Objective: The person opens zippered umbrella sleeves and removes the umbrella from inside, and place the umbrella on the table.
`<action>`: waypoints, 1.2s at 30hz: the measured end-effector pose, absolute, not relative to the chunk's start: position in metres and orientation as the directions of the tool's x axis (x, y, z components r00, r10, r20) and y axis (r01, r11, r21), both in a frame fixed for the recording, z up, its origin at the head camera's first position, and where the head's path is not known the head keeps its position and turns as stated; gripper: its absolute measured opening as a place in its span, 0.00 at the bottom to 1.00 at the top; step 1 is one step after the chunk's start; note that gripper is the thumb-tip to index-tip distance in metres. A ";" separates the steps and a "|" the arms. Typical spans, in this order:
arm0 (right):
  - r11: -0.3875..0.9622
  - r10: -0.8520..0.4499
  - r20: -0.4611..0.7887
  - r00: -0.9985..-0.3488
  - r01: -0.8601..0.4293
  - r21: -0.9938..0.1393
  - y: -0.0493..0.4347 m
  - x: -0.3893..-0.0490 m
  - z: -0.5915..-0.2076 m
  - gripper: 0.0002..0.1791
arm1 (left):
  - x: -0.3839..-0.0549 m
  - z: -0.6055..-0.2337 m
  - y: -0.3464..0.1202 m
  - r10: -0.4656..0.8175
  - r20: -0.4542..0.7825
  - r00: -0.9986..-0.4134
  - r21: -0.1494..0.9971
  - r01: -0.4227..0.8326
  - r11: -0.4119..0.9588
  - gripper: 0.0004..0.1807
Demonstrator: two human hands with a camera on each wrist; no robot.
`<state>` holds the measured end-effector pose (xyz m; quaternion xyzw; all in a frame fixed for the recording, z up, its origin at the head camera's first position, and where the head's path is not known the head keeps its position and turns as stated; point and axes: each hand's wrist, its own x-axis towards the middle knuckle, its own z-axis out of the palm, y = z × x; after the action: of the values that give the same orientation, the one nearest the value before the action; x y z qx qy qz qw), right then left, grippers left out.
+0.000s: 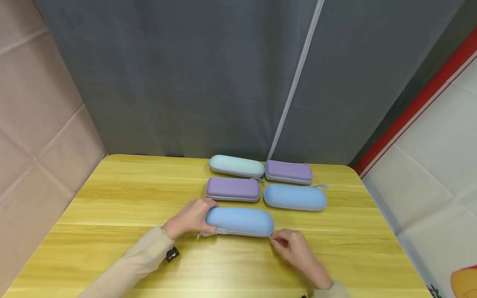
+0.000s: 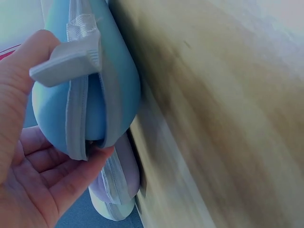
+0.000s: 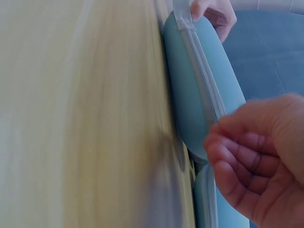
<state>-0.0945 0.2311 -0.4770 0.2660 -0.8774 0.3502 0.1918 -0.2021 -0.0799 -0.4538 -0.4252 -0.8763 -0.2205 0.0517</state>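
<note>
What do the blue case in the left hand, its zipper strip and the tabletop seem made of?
Blue case: probably a moulded synthetic shell, smooth and matte; it keeps a rounded shape with soft highlights.
Zipper strip: likely woven fabric, dull grey, with fine ribbed texture.
Tabletop: wood or wood-look laminate, slightly glossy; streaky grain fits either.

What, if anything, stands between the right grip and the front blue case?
Nothing visible does: the right grip is at the zipper, on the right end of the front blue case. The left grip holds the opposite end, and the other cases lie behind, out of the way.
</note>
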 end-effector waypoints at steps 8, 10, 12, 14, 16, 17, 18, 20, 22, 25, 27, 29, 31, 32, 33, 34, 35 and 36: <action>0.656 -0.267 0.513 -0.816 -0.544 -0.524 0.222 -0.096 -0.480 0.09 | -0.196 -0.459 -0.082 0.666 0.263 -0.699 0.418 0.704 0.574 0.31; 0.658 -0.260 0.510 -0.820 -0.537 -0.528 0.221 -0.096 -0.480 0.09 | -0.194 -0.460 -0.084 0.648 0.260 -0.716 0.437 0.686 0.582 0.32; 0.651 -0.268 0.516 -0.814 -0.547 -0.525 0.219 -0.096 -0.480 0.09 | -0.191 -0.461 -0.084 0.636 0.261 -0.726 0.450 0.675 0.585 0.33; 0.643 -0.274 0.525 -0.806 -0.559 -0.523 0.216 -0.096 -0.480 0.09 | -0.190 -0.462 -0.085 0.629 0.267 -0.730 0.460 0.670 0.583 0.33; 0.642 -0.274 0.538 -0.797 -0.568 -0.515 0.211 -0.095 -0.481 0.10 | -0.189 -0.462 -0.085 0.623 0.270 -0.734 0.464 0.666 0.584 0.33; 0.646 -0.271 0.544 -0.794 -0.569 -0.509 0.208 -0.095 -0.481 0.10 | -0.189 -0.463 -0.085 0.620 0.266 -0.738 0.467 0.661 0.587 0.33; 0.655 -0.258 0.551 -0.793 -0.563 -0.504 0.205 -0.095 -0.481 0.10 | -0.189 -0.463 -0.085 0.619 0.265 -0.740 0.469 0.659 0.588 0.33; 0.676 -0.232 0.565 -0.792 -0.549 -0.492 0.198 -0.095 -0.482 0.10 | -0.189 -0.463 -0.084 0.615 0.261 -0.744 0.471 0.654 0.592 0.33; 0.698 -0.204 0.575 -0.792 -0.530 -0.481 0.191 -0.095 -0.482 0.10 | -0.189 -0.464 -0.083 0.611 0.263 -0.747 0.470 0.652 0.595 0.33; 0.714 -0.186 0.581 -0.792 -0.515 -0.474 0.182 -0.097 -0.483 0.10 | -0.188 -0.465 -0.082 0.611 0.276 -0.742 0.464 0.660 0.591 0.33; 0.721 -0.182 0.579 -0.795 -0.508 -0.471 0.177 -0.098 -0.482 0.10 | -0.188 -0.465 -0.082 0.611 0.284 -0.739 0.459 0.664 0.590 0.33; 0.729 -0.178 0.574 -0.799 -0.499 -0.469 0.173 -0.098 -0.481 0.09 | -0.188 -0.465 -0.082 0.612 0.286 -0.737 0.457 0.666 0.589 0.33; 0.741 -0.176 0.569 -0.804 -0.489 -0.461 0.168 -0.099 -0.480 0.09 | -0.188 -0.465 -0.082 0.612 0.287 -0.737 0.452 0.668 0.591 0.33; 0.748 -0.177 0.568 -0.804 -0.485 -0.454 0.166 -0.099 -0.480 0.09 | -0.188 -0.465 -0.082 0.613 0.287 -0.737 0.449 0.668 0.593 0.33; 0.752 -0.179 0.563 -0.807 -0.481 -0.451 0.164 -0.099 -0.479 0.08 | -0.188 -0.465 -0.082 0.614 0.286 -0.736 0.447 0.669 0.594 0.33; 0.758 -0.183 0.559 -0.809 -0.478 -0.444 0.162 -0.099 -0.479 0.08 | -0.188 -0.464 -0.082 0.615 0.286 -0.735 0.445 0.670 0.594 0.33; 0.763 -0.188 0.554 -0.811 -0.476 -0.437 0.159 -0.099 -0.479 0.08 | -0.188 -0.464 -0.082 0.616 0.286 -0.734 0.441 0.671 0.596 0.33; 0.766 -0.197 0.551 -0.811 -0.478 -0.431 0.156 -0.099 -0.479 0.08 | -0.187 -0.464 -0.082 0.618 0.285 -0.733 0.438 0.673 0.596 0.33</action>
<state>-0.0993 0.1562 -0.4791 0.1859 -0.9071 0.2875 0.2448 -0.1874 -0.0822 -0.4639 -0.3617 -0.8919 -0.2665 0.0517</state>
